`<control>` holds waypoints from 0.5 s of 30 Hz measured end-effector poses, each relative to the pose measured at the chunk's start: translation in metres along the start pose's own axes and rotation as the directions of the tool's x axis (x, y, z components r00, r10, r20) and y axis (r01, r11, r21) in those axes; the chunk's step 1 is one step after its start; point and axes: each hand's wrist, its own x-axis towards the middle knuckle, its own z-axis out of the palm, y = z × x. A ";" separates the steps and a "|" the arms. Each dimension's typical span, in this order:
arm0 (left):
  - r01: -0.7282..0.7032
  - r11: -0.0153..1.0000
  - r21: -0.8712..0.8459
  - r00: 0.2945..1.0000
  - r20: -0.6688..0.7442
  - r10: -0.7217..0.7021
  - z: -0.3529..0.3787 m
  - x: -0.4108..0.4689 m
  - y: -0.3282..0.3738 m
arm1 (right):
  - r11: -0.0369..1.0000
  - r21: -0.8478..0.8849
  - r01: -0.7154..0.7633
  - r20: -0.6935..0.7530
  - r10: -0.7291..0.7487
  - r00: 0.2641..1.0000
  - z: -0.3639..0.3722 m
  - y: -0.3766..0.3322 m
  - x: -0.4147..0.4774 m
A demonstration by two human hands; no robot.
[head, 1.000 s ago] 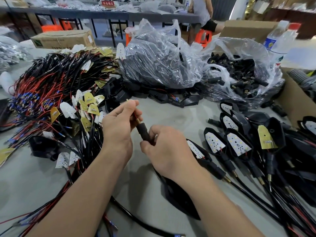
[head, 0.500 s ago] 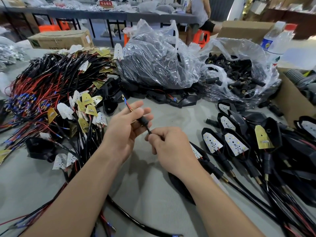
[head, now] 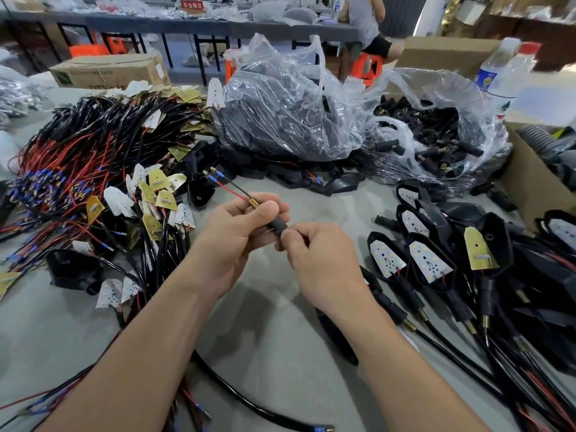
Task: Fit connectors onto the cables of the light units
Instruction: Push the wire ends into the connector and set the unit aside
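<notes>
My left hand [head: 240,235] grips a black connector [head: 276,225] with a brass tip, thumb laid along it. A red and a black wire [head: 229,186] with blue-sleeved terminals stick out past the brass tip toward the far left. My right hand [head: 314,257] pinches the cable just behind the connector. The black light unit on that cable lies under my right wrist, mostly hidden. To the right, black light units with fitted connectors [head: 430,263] lie in rows, white LED boards showing.
A heap of red and black cables with LED boards [head: 103,169] fills the left. Two clear plastic bags sit behind: one of black housings [head: 286,110], one of loose connectors [head: 436,135]. Cardboard boxes [head: 536,185] and a water bottle [head: 508,73] stand at right.
The connector has slid further along the cable, so the red and black wire ends now stick out well beyond its brass tip. Both hands rose slightly and moved apart.
</notes>
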 end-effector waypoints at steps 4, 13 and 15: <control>0.040 0.999 0.020 0.998 0.050 -0.040 -0.004 0.001 0.002 | 0.963 0.252 -0.094 0.079 0.077 0.994 -0.005 -0.002 0.001; 0.088 0.996 -0.007 0.996 -0.001 -0.088 0.004 0.000 -0.002 | 0.887 0.373 -0.272 0.348 0.138 0.927 -0.003 -0.006 -0.004; 0.041 0.993 -0.109 0.991 -0.121 -0.054 0.002 0.004 -0.001 | 0.957 0.192 -0.218 0.383 0.132 0.914 -0.004 -0.005 -0.006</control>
